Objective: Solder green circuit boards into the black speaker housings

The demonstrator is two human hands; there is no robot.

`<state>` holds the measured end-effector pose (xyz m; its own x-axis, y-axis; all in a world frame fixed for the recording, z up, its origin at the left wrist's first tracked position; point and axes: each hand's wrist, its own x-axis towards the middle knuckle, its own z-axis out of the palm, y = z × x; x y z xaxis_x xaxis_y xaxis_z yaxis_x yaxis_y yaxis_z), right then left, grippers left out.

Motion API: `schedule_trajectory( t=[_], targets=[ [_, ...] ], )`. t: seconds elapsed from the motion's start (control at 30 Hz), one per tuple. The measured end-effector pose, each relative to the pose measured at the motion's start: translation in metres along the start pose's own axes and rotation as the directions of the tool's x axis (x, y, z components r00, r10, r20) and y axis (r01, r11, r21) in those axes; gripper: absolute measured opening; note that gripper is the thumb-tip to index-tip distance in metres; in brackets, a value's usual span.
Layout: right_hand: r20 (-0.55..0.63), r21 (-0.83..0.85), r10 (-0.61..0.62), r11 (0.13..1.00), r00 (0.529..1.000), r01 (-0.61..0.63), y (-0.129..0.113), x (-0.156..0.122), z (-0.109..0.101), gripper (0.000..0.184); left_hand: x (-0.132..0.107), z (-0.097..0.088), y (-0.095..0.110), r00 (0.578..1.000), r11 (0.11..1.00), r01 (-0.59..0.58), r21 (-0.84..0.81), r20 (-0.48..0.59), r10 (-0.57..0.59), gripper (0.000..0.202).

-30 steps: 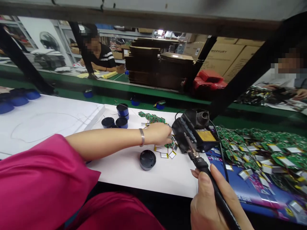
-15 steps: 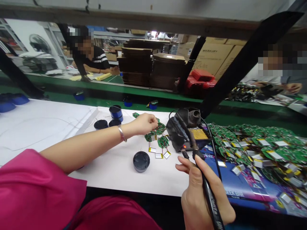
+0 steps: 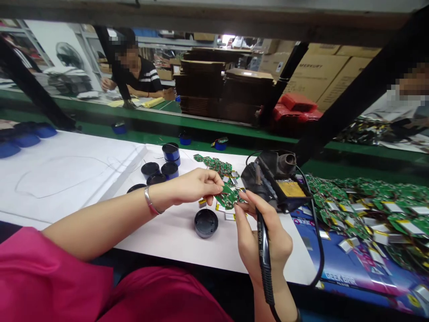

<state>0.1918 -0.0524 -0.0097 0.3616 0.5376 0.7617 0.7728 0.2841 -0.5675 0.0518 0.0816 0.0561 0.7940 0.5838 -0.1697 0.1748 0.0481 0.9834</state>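
Across a white workbench point(image 3: 67, 179), seen from the head camera, two bare forearms reach in from pink sleeves point(image 3: 43, 268). The left hand point(image 3: 192, 188), with a metal bracelet point(image 3: 149, 200) at the wrist, has its fingers pressed together above a small green circuit board point(image 3: 228, 197), with the thumb beneath; they appear to pinch its edge. That board sits at about the middle of the picture, just above the bench and linked to a chain of similar boards. The right hand point(image 3: 264, 237) grips a black soldering iron point(image 3: 264, 259) like a pen, with its fingers curled around the handle. Its fingertips point(image 3: 243, 199) reach up to touch the board's right side, steadying it from a second side. The iron's tip is hard to make out against the dark soldering station point(image 3: 271, 179) just behind it.

Near the hands lie a round black cap point(image 3: 206, 222), small silver pouch batteries point(image 3: 229, 216), and blue-and-black cylinders point(image 3: 170, 154). To the right, a heap of green boards with batteries point(image 3: 362, 201) covers a printed blue mat point(image 3: 338, 264). Beyond the bench, a co-worker point(image 3: 137, 74) sits among stacked cardboard point(image 3: 204, 85).
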Motion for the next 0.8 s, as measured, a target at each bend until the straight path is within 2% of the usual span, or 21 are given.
schedule_trajectory(
  t=[0.17,0.33,0.4,0.43,0.5,0.53,0.57,0.6,0.7,0.8],
  targets=[
    [-0.024,0.012,-0.066,0.998,0.997,0.067,-0.004,0.002,0.004,0.046,-0.010,0.005,-0.009,0.998,1.000,0.008,-0.016,-0.055,-0.009,0.022],
    [0.010,-0.008,-0.095,0.995,0.995,0.096,-0.011,0.006,0.006,0.041,-0.016,0.007,-0.016,0.993,0.999,-0.026,-0.039,-0.114,0.021,0.025],
    [-0.014,-0.040,-0.084,0.996,0.996,0.084,-0.014,0.007,0.006,0.038,-0.019,0.007,-0.019,0.986,0.998,-0.056,-0.034,-0.160,0.049,0.028],
    [-0.034,-0.069,-0.080,0.995,0.996,0.078,-0.015,0.008,0.006,0.038,-0.022,0.007,-0.021,0.972,0.996,-0.085,-0.005,-0.222,0.081,0.031],
    [-0.084,-0.145,-0.100,0.986,0.991,0.087,-0.013,0.009,0.006,0.040,-0.030,0.009,-0.026,0.903,0.984,-0.119,0.131,-0.397,0.162,0.043],
    [-0.106,-0.189,-0.124,0.977,0.987,0.102,-0.011,0.010,0.005,0.042,-0.035,0.011,-0.029,0.861,0.968,-0.100,0.230,-0.467,0.200,0.052],
    [-0.121,-0.227,-0.152,0.966,0.981,0.122,-0.008,0.010,0.005,0.045,-0.040,0.014,-0.034,0.838,0.943,-0.053,0.329,-0.499,0.221,0.060],
    [-0.128,-0.259,-0.177,0.956,0.976,0.139,-0.005,0.010,0.006,0.048,-0.045,0.018,-0.039,0.836,0.909,0.007,0.416,-0.501,0.223,0.067],
    [-0.108,-0.313,-0.225,0.932,0.968,0.182,0.001,0.008,0.009,0.049,-0.055,0.034,-0.057,0.889,0.802,0.107,0.588,-0.418,0.188,0.079],
    [-0.069,-0.325,-0.270,0.916,0.960,0.234,0.003,0.003,0.013,0.046,-0.057,0.040,-0.070,0.903,0.749,0.061,0.660,-0.356,0.240,0.062]
  ],
)
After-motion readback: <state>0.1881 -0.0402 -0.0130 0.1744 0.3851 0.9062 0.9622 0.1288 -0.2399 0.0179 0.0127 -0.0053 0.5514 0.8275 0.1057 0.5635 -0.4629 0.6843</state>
